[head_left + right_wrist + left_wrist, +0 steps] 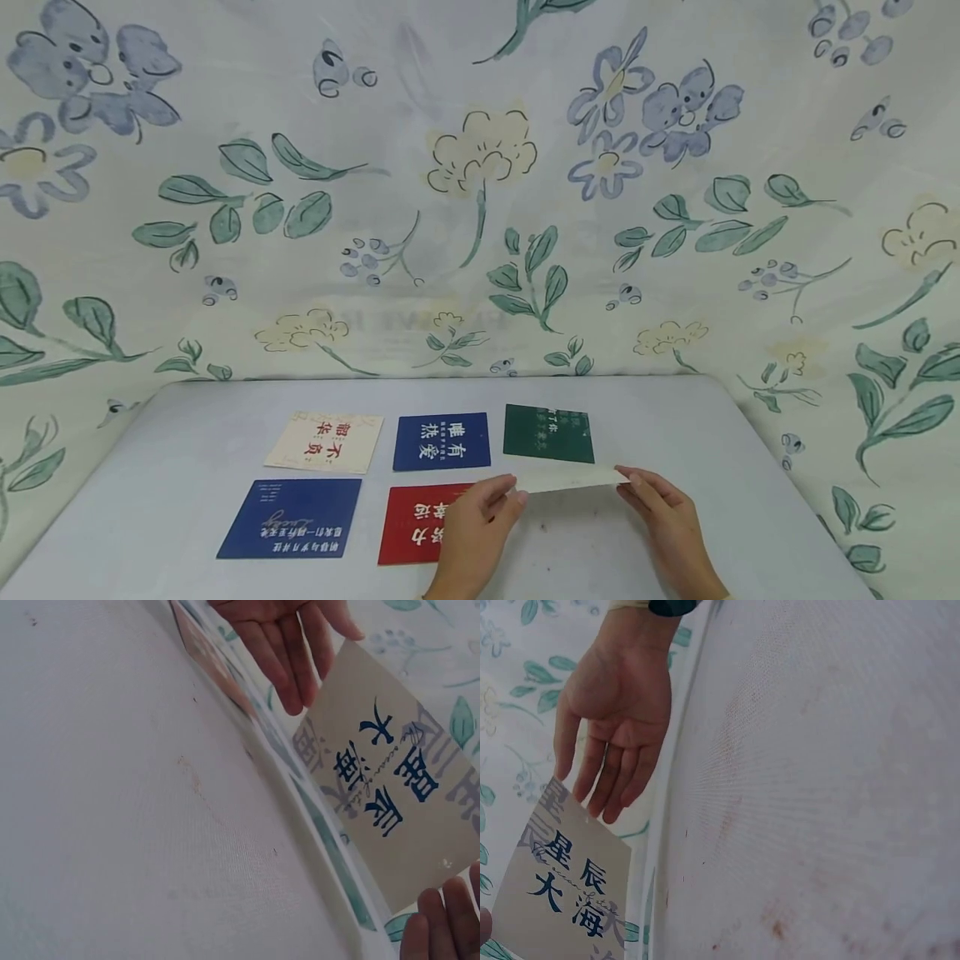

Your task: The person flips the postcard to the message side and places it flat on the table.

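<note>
A cream card with dark blue Chinese characters is held tilted over the front right of the table, seen nearly edge-on in the head view. My left hand pinches its left end between thumb and fingers. At the opposite end, my right hand grips the corner the same way. Both wrist views show the card's printed face. A red card lies partly behind my left hand, and a green card lies just beyond the held one.
The white table also bears a cream card with red characters, a blue card in the back row and a larger blue card at front left. A flowered cloth hangs behind the table.
</note>
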The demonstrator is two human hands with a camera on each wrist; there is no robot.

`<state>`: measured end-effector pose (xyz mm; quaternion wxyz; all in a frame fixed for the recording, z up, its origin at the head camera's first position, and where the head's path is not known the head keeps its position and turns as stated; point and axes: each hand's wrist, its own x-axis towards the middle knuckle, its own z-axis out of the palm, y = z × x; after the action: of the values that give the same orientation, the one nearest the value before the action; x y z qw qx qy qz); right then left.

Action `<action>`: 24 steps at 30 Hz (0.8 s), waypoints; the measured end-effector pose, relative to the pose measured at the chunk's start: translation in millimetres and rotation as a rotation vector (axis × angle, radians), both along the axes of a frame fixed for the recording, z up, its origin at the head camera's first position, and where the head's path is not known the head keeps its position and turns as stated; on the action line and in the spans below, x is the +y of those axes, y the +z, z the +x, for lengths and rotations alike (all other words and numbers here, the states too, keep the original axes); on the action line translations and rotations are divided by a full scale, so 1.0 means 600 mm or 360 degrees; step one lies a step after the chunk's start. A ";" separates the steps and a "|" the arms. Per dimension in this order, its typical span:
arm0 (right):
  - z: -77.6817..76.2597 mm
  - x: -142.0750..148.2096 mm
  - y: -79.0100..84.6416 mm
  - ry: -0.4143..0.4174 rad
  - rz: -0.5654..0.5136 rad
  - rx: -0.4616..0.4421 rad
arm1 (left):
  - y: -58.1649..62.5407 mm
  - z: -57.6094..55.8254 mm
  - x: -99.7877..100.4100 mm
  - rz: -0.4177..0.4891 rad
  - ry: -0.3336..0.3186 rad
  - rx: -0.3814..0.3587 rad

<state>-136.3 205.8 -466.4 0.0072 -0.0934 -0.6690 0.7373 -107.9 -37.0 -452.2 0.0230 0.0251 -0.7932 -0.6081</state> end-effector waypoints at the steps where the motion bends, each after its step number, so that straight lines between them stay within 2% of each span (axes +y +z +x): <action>1: 0.001 0.001 0.001 0.0007 -0.0003 -0.0007 | 0.000 0.000 0.000 -0.0004 -0.0002 -0.0003; 15: 0.008 0.013 -0.003 0.0114 0.0094 -0.0067 | 0.002 0.000 -0.012 -0.0094 -0.0094 -0.0016; 24: 0.008 0.019 -0.007 0.0139 0.0174 -0.0090 | 0.002 0.002 -0.018 -0.0160 -0.0188 -0.0108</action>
<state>-131.8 217.1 -470.3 -0.0387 -0.0845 -0.7117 0.6963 -106.8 -47.8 -450.9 -0.0386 -0.0023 -0.8232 -0.5665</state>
